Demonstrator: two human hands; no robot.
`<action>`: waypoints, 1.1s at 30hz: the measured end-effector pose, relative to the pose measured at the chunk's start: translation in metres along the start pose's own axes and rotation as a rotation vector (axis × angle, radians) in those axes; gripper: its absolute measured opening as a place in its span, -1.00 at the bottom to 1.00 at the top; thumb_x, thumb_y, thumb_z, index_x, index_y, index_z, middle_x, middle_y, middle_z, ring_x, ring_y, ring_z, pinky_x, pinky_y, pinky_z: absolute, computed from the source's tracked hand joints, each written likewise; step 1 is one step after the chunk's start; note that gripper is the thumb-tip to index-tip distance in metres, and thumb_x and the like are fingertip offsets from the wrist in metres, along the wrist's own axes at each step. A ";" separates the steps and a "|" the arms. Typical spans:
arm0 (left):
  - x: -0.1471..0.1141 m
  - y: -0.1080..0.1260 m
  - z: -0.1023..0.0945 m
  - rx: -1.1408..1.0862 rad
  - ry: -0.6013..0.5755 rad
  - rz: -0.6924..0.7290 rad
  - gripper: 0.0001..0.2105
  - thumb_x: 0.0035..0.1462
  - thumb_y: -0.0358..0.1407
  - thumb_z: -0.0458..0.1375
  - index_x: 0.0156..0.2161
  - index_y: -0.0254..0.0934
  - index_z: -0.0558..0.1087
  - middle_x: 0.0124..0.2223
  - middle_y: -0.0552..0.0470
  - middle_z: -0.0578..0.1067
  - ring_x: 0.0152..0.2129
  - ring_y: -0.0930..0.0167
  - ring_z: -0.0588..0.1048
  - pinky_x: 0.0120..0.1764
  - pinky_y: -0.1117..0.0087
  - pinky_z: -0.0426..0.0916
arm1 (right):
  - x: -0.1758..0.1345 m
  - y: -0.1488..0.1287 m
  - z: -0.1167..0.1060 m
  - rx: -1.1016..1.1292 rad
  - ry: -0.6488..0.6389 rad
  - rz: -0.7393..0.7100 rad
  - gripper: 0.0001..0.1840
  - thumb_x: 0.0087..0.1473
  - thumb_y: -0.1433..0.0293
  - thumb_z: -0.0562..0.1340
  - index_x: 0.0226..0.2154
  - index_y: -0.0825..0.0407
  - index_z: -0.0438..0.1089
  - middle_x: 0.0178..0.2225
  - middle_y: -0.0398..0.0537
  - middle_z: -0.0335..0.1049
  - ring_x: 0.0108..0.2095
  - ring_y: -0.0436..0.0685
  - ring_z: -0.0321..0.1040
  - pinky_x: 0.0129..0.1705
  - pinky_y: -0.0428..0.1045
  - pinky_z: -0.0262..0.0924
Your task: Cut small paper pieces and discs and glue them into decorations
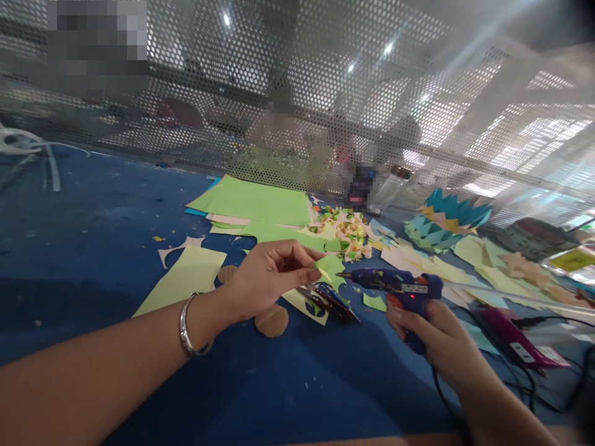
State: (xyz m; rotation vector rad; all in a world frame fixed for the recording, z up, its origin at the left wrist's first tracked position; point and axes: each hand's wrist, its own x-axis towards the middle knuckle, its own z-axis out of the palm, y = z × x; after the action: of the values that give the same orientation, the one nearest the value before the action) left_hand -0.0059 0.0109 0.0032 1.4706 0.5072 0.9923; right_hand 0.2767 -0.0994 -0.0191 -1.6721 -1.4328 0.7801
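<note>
Between the thumb and fingers of my left hand (272,275) is a small green paper piece (331,267), partly hidden by the fingers. My right hand (432,334) is wrapped round the grip of a blue glue gun (395,282). Its nozzle points left, at or very near the edge of the paper; I cannot tell if they touch. A clear glue stick (502,296) runs out of its back end. Below the paper lie scissors (332,302) on the blue table. Round brown discs (272,322) rest under my left wrist.
Green paper sheets (264,201) are stacked at the back, beside a heap of small paper curls (351,229). A teal paper crown-like form (446,220) stands back right. A magenta power strip (520,337) with cables lies at right. A perforated metal screen (302,80) borders the table.
</note>
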 end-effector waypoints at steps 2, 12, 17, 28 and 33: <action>0.002 -0.003 -0.002 -0.031 0.038 -0.031 -0.77 0.00 -0.30 0.45 -0.46 -0.28 0.45 -0.37 0.06 0.55 -0.12 0.36 0.56 -0.17 0.39 0.41 | 0.005 0.000 -0.008 0.005 -0.053 0.100 -0.44 0.15 -0.01 0.28 -0.65 0.03 0.27 -0.66 -0.15 0.19 -0.64 -0.04 0.10 -0.65 -0.09 -0.09; 0.005 -0.003 -0.007 -0.223 0.047 -0.235 -0.76 -0.08 -0.34 0.48 -0.44 -0.30 0.47 -0.45 0.13 0.49 -0.48 0.55 0.43 -0.36 0.50 0.36 | 0.036 0.034 -0.044 0.042 -0.011 0.335 -0.49 0.02 -0.05 0.37 -0.53 0.04 0.32 -0.66 -0.15 0.29 -0.65 0.01 0.21 -0.67 -0.10 0.01; 0.003 -0.004 -0.005 -0.262 -0.003 -0.264 -0.76 -0.05 -0.36 0.46 -0.46 -0.30 0.45 -0.46 0.13 0.49 -0.48 0.54 0.44 -0.33 0.47 0.37 | 0.044 0.034 -0.057 -0.567 0.026 0.150 -0.42 0.07 -0.14 0.26 -0.60 0.01 0.38 -0.72 -0.17 0.23 -0.64 0.07 0.21 -0.58 -0.04 0.01; 0.000 0.000 -0.004 -0.209 -0.064 -0.254 -0.74 -0.04 -0.32 0.49 -0.43 -0.33 0.47 -0.49 0.16 0.48 -0.48 0.56 0.43 -0.32 0.49 0.29 | 0.032 -0.074 0.026 -0.321 -0.079 -0.325 -0.66 0.27 0.07 0.22 -0.17 -0.03 0.52 -0.36 -0.09 0.51 -0.45 0.04 0.36 -0.43 -0.04 0.20; 0.000 -0.005 -0.005 -0.221 -0.045 -0.251 -0.73 -0.11 -0.35 0.52 -0.42 -0.34 0.49 -0.47 0.16 0.49 -0.49 0.57 0.43 -0.33 0.49 0.28 | 0.041 -0.081 0.046 -0.286 -0.097 -0.405 -0.72 0.28 0.15 0.22 -0.20 -0.01 0.52 -0.41 -0.13 0.47 -0.48 0.01 0.34 -0.47 -0.06 0.15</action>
State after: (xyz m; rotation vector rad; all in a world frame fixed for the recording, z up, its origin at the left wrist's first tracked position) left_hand -0.0086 0.0148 -0.0016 1.1966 0.5179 0.7888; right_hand 0.2040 -0.0472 0.0290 -1.4844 -1.9456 0.4484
